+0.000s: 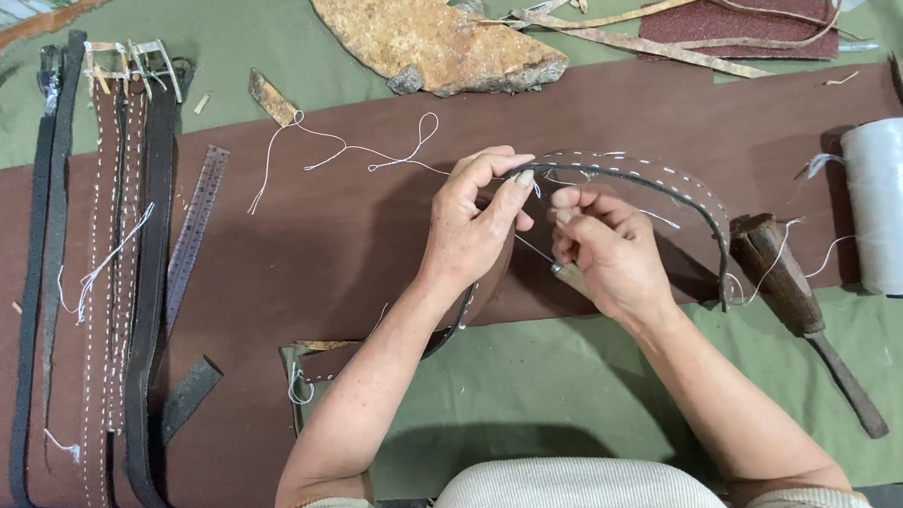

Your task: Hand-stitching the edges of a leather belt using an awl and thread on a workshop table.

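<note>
I see the left hand (471, 228) pinching the edge of a dark leather strap (659, 182) with white stitching, which arcs above the brown leather sheet (321, 249) on the surface. The right hand (606, 249) is closed on a small needle-like tool (570, 273), just beside the left hand; white thread (368, 152) trails from the strap. A wooden-handled awl (798, 302) lies right of the strap, near a white thread spool (885, 204). Finished belts (122, 276) lie far left.

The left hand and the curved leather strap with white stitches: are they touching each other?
Touching. The head view shows the left hand pinching the edge of the curved leather strap between thumb and fingers, with no gap.
</note>
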